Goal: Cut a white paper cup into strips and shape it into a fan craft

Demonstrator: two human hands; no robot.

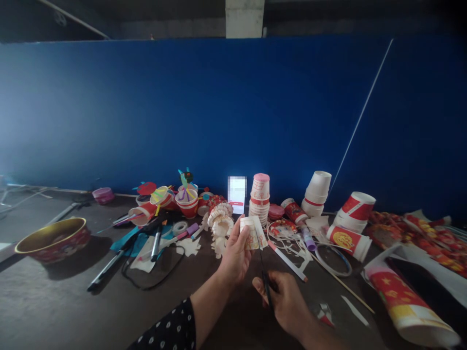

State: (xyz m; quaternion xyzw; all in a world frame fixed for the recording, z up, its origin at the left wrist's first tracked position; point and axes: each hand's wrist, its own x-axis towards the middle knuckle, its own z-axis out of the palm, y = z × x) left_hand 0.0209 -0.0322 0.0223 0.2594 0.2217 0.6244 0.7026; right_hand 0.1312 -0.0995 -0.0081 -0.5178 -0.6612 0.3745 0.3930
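Observation:
Near the middle of the head view, my left hand (235,255) pinches a small pale paper piece (250,232) with a faint red and yellow pattern, thumb in front. Below and to its right, my right hand (282,296) is wrapped round the dark handles of scissors (265,279). The scissor blades point up and reach the right part of the paper. Behind the paper stands a stack of paper cups (260,197) with a pink top. A lit phone (237,194) stands upright just left of that stack.
On the left are a gold-rimmed bowl (54,238), decorated cups (187,201), a marker (156,243) and tape (180,227). To the right lie white cups (317,192), a thin stick (343,282), paper scraps (355,310) and a large red cup (408,301). A blue wall (233,107) rises behind.

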